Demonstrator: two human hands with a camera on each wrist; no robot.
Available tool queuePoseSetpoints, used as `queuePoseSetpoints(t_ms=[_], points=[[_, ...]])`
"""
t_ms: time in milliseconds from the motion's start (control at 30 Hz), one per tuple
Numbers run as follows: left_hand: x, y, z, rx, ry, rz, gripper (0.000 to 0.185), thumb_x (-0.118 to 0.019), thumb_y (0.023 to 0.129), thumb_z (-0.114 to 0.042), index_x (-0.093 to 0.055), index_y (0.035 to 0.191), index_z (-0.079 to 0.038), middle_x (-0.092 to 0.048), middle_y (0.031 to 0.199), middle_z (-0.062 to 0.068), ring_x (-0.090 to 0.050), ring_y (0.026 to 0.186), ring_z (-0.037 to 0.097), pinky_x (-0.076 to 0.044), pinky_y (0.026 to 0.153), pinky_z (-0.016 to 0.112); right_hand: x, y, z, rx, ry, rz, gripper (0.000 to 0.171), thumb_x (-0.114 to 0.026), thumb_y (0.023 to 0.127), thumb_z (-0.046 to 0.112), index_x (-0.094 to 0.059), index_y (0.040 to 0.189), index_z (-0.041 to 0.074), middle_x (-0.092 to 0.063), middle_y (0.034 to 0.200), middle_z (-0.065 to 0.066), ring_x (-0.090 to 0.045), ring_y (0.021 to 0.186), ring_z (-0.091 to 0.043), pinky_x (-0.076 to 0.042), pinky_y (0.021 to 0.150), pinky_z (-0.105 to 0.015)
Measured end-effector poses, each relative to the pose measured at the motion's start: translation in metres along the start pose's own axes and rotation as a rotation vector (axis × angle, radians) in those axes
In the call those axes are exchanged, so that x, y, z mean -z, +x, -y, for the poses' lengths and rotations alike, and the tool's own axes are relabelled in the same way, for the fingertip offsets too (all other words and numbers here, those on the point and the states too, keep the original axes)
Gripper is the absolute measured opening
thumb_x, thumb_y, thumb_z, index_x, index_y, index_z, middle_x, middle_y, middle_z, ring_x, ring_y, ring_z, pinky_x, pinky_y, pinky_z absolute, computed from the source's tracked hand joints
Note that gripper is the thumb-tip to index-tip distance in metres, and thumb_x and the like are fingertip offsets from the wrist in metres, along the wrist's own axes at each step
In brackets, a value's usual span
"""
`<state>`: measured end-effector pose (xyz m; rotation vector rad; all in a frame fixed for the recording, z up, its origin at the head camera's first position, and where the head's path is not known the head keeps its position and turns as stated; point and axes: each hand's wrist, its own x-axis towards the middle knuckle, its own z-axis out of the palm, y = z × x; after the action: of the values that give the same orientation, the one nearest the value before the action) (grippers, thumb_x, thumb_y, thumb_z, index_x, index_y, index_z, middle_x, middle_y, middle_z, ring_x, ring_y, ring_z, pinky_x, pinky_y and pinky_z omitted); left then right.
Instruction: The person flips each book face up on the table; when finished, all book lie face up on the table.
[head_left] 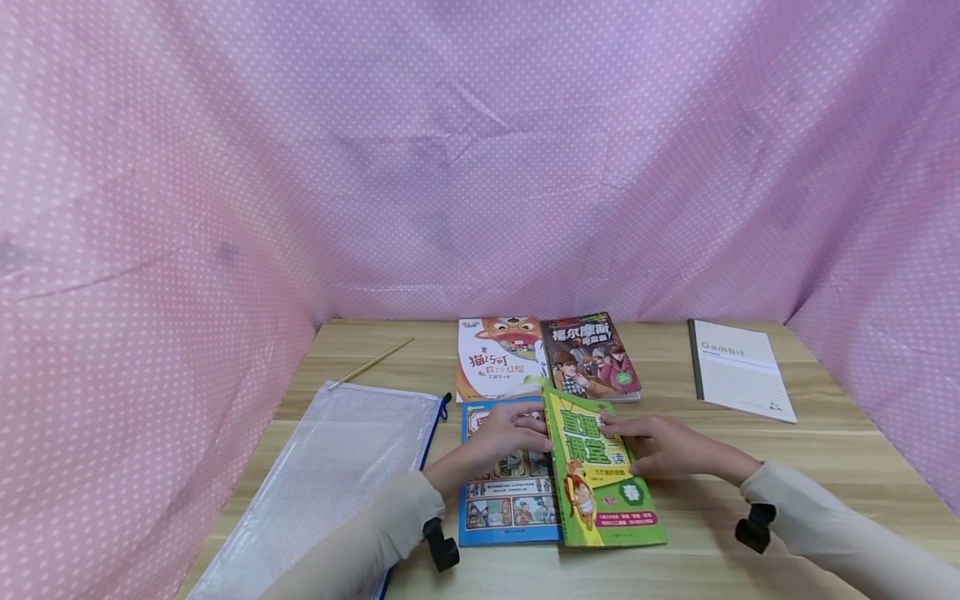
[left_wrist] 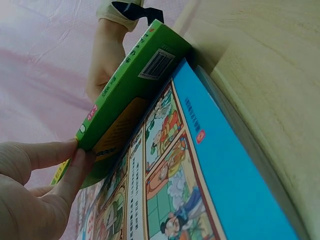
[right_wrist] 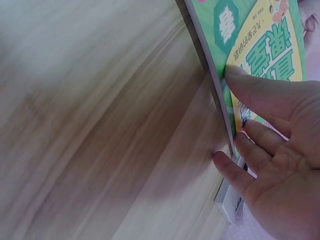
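Together, both hands met at a green book [head_left: 600, 475], which lay near the front of the wooden surface [head_left: 825, 467] with its left edge lifted over a blue comic book [head_left: 502, 500]. Fingers [left_wrist: 47, 152] of the left hand [head_left: 510, 433] pinched that raised left edge. Across from it, the right hand [head_left: 660, 446] held the right edge, thumb on the cover, fingers [right_wrist: 235, 172] curled beneath. Behind lay two more books [head_left: 547, 358], a notebook [head_left: 738, 371] at right, a mesh pouch [head_left: 337, 475] at left.
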<state>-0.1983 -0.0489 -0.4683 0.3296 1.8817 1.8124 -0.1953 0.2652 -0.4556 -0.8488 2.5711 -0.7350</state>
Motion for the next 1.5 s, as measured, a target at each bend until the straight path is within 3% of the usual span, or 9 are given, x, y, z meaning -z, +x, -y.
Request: queuePoseSetpoints(t_ms=[300,600,967,1500], points=[[-0.008,0.004,-0.002,0.006,0.023,-0.013,0.067,-0.075,0.089,-0.003,-0.047,0.15,-0.003,-0.073,0.122,0.015,-0.072,0.109,0.023,-0.059,0.096,0.034,0.004,-0.005,-0.003,-0.008,0.021,0.0,0.064,-0.079,0.085,0.015,-0.057,0.145,0.011,-0.041,0.158,-0.02,-0.038,0.144,-0.05,-0.031,0.113,-0.07],[-0.013,0.01,0.002,0.019,-0.017,-0.026,0.067,-0.075,0.088,0.003,-0.048,0.149,-0.001,-0.074,0.116,0.015,-0.074,0.102,0.023,-0.062,0.09,0.033,0.008,-0.009,-0.006,-0.025,0.034,0.016,0.062,-0.078,0.087,0.017,-0.057,0.146,0.012,-0.039,0.16,-0.019,-0.037,0.145,-0.05,-0.034,0.112,-0.068],[-0.017,0.014,0.007,0.015,0.024,-0.033,0.067,-0.077,0.087,0.0,-0.051,0.148,-0.003,-0.077,0.109,0.009,-0.074,0.099,0.018,-0.061,0.091,0.032,0.01,-0.013,-0.009,-0.025,0.017,0.014,0.06,-0.078,0.087,0.016,-0.059,0.144,0.012,-0.041,0.158,-0.02,-0.04,0.143,-0.051,-0.036,0.111,-0.068],[-0.027,0.019,0.007,0.036,0.104,-0.091,0.067,-0.079,0.082,0.002,-0.053,0.144,0.003,-0.077,0.104,0.011,-0.075,0.094,0.02,-0.062,0.086,0.033,0.016,-0.018,-0.009,-0.017,-0.026,0.012,0.059,-0.078,0.086,0.015,-0.06,0.142,0.01,-0.043,0.157,-0.022,-0.04,0.141,-0.052,-0.034,0.11,-0.069]])
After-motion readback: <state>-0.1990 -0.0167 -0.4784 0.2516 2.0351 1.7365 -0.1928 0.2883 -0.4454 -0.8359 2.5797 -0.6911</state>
